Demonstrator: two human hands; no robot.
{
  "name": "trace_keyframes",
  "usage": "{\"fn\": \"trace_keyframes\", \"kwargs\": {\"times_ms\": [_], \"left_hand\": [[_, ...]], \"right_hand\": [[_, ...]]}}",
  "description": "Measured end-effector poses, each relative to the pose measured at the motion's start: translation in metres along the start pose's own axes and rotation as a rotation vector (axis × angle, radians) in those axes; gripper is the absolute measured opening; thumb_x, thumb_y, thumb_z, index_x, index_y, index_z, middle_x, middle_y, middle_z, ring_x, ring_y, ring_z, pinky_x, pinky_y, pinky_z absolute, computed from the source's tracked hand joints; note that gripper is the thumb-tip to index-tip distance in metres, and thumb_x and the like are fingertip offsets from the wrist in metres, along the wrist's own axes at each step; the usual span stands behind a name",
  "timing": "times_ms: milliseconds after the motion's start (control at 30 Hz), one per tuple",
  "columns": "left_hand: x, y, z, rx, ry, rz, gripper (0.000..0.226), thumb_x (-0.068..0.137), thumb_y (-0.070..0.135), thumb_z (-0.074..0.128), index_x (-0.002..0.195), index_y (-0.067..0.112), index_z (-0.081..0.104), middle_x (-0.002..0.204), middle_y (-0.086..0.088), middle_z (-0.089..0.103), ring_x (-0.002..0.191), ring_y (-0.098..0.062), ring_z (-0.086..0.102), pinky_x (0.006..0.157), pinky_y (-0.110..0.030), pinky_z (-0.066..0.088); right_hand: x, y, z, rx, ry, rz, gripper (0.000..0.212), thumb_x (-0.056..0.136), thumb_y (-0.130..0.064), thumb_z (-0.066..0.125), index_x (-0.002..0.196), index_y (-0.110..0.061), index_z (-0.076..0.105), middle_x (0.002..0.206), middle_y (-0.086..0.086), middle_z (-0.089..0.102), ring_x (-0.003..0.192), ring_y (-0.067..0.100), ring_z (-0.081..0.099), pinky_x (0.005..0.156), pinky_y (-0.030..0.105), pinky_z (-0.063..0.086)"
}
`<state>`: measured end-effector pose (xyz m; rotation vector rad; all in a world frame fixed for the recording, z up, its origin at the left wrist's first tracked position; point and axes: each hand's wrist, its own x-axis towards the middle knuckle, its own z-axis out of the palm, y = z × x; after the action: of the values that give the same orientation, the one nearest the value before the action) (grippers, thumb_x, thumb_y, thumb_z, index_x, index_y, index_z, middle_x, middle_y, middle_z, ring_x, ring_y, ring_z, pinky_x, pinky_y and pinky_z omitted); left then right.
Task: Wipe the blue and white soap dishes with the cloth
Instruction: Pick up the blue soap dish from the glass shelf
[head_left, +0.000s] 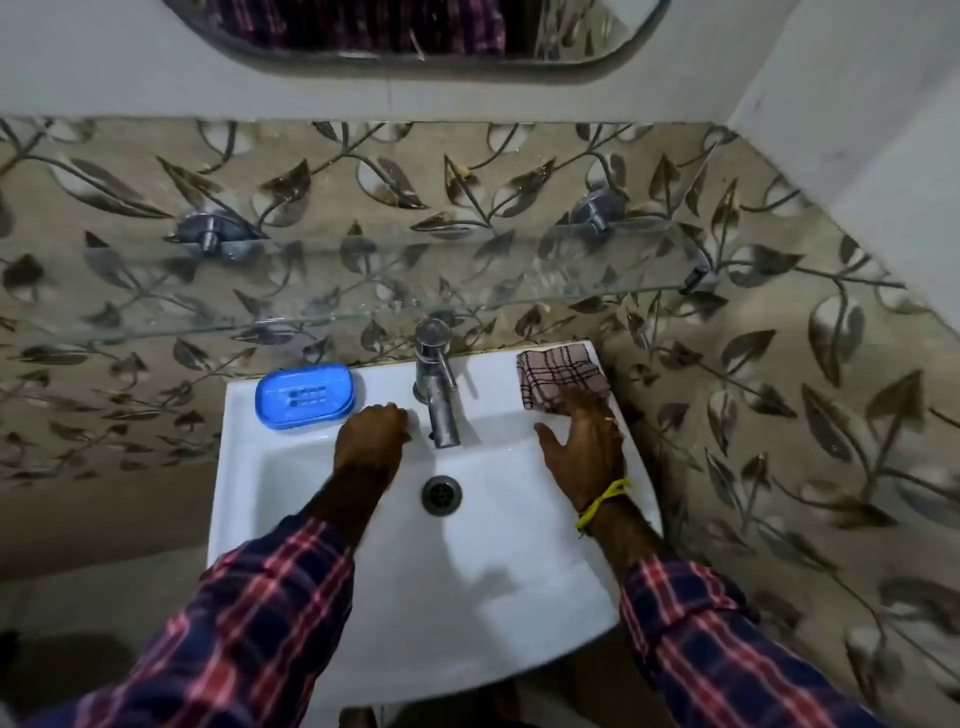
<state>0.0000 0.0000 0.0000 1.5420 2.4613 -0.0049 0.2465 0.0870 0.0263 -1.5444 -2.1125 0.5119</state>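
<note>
A blue soap dish (305, 396) with its lid on lies on the back left rim of the white sink (498, 597). My left hand (371, 441) is just right of it, next to the tap. Its fingers curl over a small white thing that blends into the sink and looks like the white soap dish (413, 418). A folded brown-and-white checked cloth (558, 374) lies on the sink's back right corner. My right hand (584, 452) rests flat there, with its fingertips on the cloth's near edge and its thumb spread out over the basin.
A steel tap (436, 384) stands at the middle of the back rim, between my hands. The drain (441, 494) is in the basin below it. A glass shelf (363, 312) juts from the leaf-patterned wall above the sink, under a mirror (405, 26).
</note>
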Motion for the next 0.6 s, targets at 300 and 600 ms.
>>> {"fn": "trace_keyframes", "kwargs": {"times_ms": [300,600], "left_hand": [[0.005,0.001,0.0,-0.093,0.023,-0.143,0.025,0.096,0.036,0.067,0.116,0.023,0.075,0.114,-0.012,0.075,0.108,-0.038,0.067,0.078,-0.035,0.048],[0.003,-0.001,0.006,-0.083,0.083,-0.095,0.023,0.098,0.033,0.064,0.117,0.022,0.072,0.114,-0.006,0.075,0.102,-0.035,0.07,0.076,-0.037,0.051]], "right_hand": [[0.075,0.022,0.043,-0.429,-0.403,-0.204,0.125,0.072,-0.059,0.077,0.157,-0.006,0.002,0.167,0.017,0.001,0.155,0.034,-0.004,0.124,0.051,0.004],[0.06,0.02,0.039,-0.354,-0.269,-0.15,0.053,0.092,-0.002,0.046,0.143,-0.018,0.048,0.146,0.011,0.052,0.133,0.031,0.051,0.103,0.044,0.047]]}}
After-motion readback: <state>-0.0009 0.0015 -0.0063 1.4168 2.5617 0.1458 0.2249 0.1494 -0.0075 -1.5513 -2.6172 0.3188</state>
